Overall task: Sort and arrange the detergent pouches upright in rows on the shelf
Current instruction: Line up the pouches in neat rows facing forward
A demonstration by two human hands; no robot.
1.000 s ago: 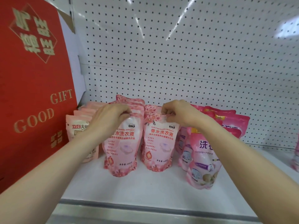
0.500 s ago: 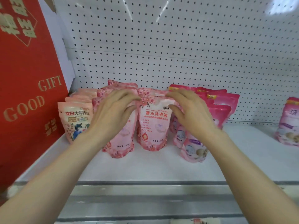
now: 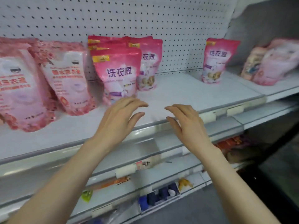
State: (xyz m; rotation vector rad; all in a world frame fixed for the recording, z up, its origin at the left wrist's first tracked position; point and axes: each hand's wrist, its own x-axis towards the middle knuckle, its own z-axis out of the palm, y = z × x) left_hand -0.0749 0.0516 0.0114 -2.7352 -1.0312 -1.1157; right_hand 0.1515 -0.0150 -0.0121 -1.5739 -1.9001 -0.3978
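Observation:
Pale pink floral detergent pouches (image 3: 68,75) stand upright at the left of the white shelf (image 3: 186,91). To their right stands a row of magenta pouches (image 3: 118,73), with more behind (image 3: 148,62). One magenta pouch (image 3: 216,60) stands alone further right. My left hand (image 3: 119,117) hovers open at the shelf's front edge, just below the front magenta pouch, touching nothing. My right hand (image 3: 186,122) is open beside it, fingers spread, holding nothing.
A white pegboard (image 3: 145,18) backs the shelf. On the neighbouring shelf at far right lie several mixed pink pouches (image 3: 273,62). Lower shelves (image 3: 153,159) with price-tag strips and small goods sit below my arms. A bare stretch of shelf separates the magenta row from the lone pouch.
Both hands let go of the floral pouches and drew back to the shelf's front edge, now open. My view swung right, so the red gift box is out of sight.

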